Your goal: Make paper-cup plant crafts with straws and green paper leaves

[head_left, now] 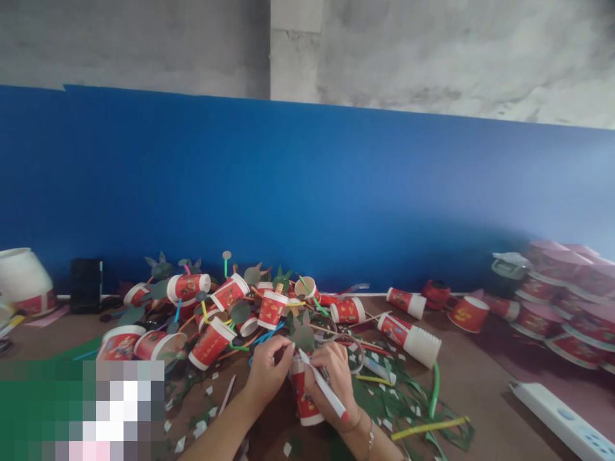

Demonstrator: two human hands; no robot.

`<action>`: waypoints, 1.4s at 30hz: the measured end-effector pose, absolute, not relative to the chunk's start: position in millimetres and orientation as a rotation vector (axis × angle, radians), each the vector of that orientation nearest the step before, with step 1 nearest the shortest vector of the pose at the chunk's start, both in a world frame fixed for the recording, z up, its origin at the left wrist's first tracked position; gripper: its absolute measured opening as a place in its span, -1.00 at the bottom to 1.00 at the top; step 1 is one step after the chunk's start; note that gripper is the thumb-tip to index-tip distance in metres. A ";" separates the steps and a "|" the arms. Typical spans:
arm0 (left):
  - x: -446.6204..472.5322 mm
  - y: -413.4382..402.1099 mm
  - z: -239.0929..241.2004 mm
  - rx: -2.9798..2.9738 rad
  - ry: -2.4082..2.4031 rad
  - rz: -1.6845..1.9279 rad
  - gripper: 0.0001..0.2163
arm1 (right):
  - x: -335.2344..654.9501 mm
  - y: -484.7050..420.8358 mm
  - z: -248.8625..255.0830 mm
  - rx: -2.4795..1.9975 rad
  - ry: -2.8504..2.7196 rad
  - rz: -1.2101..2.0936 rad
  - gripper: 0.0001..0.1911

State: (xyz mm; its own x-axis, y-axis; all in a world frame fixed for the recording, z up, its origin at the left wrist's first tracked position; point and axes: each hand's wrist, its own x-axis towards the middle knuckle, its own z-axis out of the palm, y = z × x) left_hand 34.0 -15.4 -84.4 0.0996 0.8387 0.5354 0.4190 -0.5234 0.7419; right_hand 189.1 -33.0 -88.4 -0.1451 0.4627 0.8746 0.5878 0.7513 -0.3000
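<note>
My right hand (333, 374) grips a white marker (327, 387) with a red end, its tip pointing up and left. Thumb and fingertips are pinched together on my left hand (271, 370), close to the marker's tip; what they hold, if anything, is too small to make out. Between both hands is a red printed paper cup (302, 390) with a white rim toward me, partly covered by my right hand. Just beyond the fingertips, a dark green paper cut-out (303, 334) with pointed ears shows above the cup.
A pile of red paper cups (211, 342) with coloured straws and round cut-outs lies behind my hands. Nested cups (408, 339) lie to the right, with green paper scraps (413, 397) nearby. Stacked cups (571, 307) and a white power strip (562, 410) are far right. A blue partition (307, 192) stands behind.
</note>
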 end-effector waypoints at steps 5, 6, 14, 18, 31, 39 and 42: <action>34.5 -16.6 -82.5 1.982 1.218 1.413 -0.75 | 189.2 -32.6 -89.1 -0.827 -1.784 -0.124 -0.77; 34.5 -16.8 -82.1 1.981 1.219 1.411 -0.75 | 189.2 -32.8 -89.1 -0.826 -1.788 -0.120 -0.77; 34.3 -15.5 -81.9 1.974 1.221 1.422 -0.75 | 189.6 -34.3 -87.0 -0.807 -1.796 -0.121 -0.76; 34.0 -15.1 -83.4 1.986 1.226 1.431 -0.76 | 189.9 -34.6 -88.0 -0.807 -1.777 -0.126 -0.76; 34.2 -16.8 -81.3 2.012 1.230 1.431 -0.74 | 188.2 -32.8 -87.5 -0.791 -1.751 -0.106 -0.78; 33.9 -19.1 -79.3 1.991 1.239 1.408 -0.74 | 189.2 -32.7 -89.2 -0.807 -1.768 -0.096 -0.80; 34.0 -18.3 -80.7 1.987 1.245 1.411 -0.74 | 188.8 -32.7 -88.5 -0.812 -1.769 -0.093 -0.80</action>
State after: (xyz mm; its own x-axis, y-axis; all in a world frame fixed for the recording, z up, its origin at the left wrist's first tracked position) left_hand 34.0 -18.3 -80.7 0.0923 0.8369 0.5394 0.4311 -0.5219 0.7360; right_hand 188.8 -32.7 -88.5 -0.1310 0.4738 0.8708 0.5622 0.7590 -0.3284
